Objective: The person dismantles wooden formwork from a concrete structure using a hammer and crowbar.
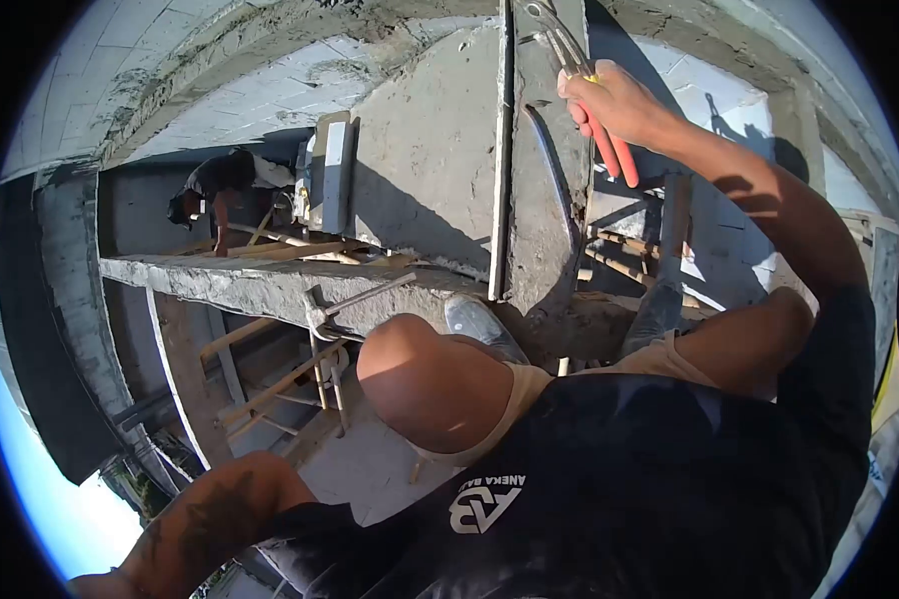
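My right hand [609, 100] is closed around a pair of pincers [607, 145] at the upper right. The red handles hang below my fist, and the bare metal jaws point away past the top of a concrete ledge. Below the pincers, a bluish tube or rod [557, 170] curves along the rough concrete column [544, 255]. At the lower left my left forearm runs to the edge of the view, and the left hand itself is cut off.
I straddle a concrete beam [260, 285]. A hammer [320, 311] lies on it by my knee. A metal straightedge box [337, 175] stands against the plastered slab [430, 130]. Bamboo poles [280, 384] cross the drop below. Another person [225, 185] bends over at the left.
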`<state>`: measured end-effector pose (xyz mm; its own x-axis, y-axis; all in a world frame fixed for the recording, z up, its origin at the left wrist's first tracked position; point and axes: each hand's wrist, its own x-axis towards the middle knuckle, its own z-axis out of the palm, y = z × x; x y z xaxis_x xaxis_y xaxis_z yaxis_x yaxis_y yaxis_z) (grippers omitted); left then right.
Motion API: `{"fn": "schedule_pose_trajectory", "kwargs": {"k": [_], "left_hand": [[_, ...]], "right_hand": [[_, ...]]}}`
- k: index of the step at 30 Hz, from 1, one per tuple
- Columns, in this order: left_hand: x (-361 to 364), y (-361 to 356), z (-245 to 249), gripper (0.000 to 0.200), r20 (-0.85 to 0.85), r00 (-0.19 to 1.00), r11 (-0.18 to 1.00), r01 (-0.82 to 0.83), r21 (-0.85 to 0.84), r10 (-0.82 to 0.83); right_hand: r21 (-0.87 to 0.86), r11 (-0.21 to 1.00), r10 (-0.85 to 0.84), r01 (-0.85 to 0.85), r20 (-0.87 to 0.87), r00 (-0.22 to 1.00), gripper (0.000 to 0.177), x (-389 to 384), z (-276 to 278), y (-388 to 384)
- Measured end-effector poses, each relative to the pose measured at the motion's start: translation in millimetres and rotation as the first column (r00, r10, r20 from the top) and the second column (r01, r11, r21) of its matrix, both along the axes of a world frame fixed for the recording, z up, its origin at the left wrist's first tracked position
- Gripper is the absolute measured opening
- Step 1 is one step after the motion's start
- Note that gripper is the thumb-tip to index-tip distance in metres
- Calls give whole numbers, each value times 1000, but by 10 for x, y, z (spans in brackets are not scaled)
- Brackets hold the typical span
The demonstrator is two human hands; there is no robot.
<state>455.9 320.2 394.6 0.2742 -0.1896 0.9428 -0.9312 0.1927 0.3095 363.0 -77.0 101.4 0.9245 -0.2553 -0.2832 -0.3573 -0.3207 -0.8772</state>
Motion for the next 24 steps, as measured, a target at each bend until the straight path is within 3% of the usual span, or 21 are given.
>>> {"fn": "schedule_pose_trajectory", "kwargs": {"k": [2,3,4,7,9,10,12,14,17,20,22,24], "left_hand": [[-162,-19,289,67,94,989,993,116,24,-118],[-246,-15,341,66,104,986,991,123,49,-128],[-312,-42,369,64,96,989,991,108,83,-116],[-447,-65,447,59,78,994,988,59,140,-71],[-499,-97,468,56,60,996,986,53,160,-63],[-510,-116,472,54,54,996,985,56,163,-65],[-527,-158,461,51,37,997,983,64,171,-71],[-509,-232,420,48,18,996,980,84,179,-89],[-444,-400,309,44,-24,991,972,134,194,-132],[-334,-717,76,40,-87,965,948,261,184,-249],[-219,-1074,-205,37,-148,912,901,405,158,-384],[-138,-1496,-582,35,-221,834,831,539,137,-505]], "right_hand": [[-281,957,-97,70,-85,992,33,-457,-167,-498],[-465,885,-99,17,-152,983,32,-723,-145,-688],[-687,722,28,-85,-93,995,30,-1028,-424,-1050],[-636,770,-156,-56,-272,950,14,-1986,-871,-1530],[-533,816,-184,-223,-607,773,48,-2399,-985,-1585],[-738,606,-252,-296,-531,809,36,-2748,-1377,-1688],[-719,695,-293,20,-258,920,34,-3182,-1699,-1541],[-711,642,-216,-286,-526,823,35,-3414,-1776,-1521],[-640,716,-123,-278,-508,853,27,-3404,-2039,-1346],[-548,799,-75,-248,-499,863,18,-3647,-1802,-1192],[-370,882,-51,-292,-691,721,19,-3352,-1388,-1042],[-266,902,57,-341,-708,704,19,-3136,-949,-950]]}}
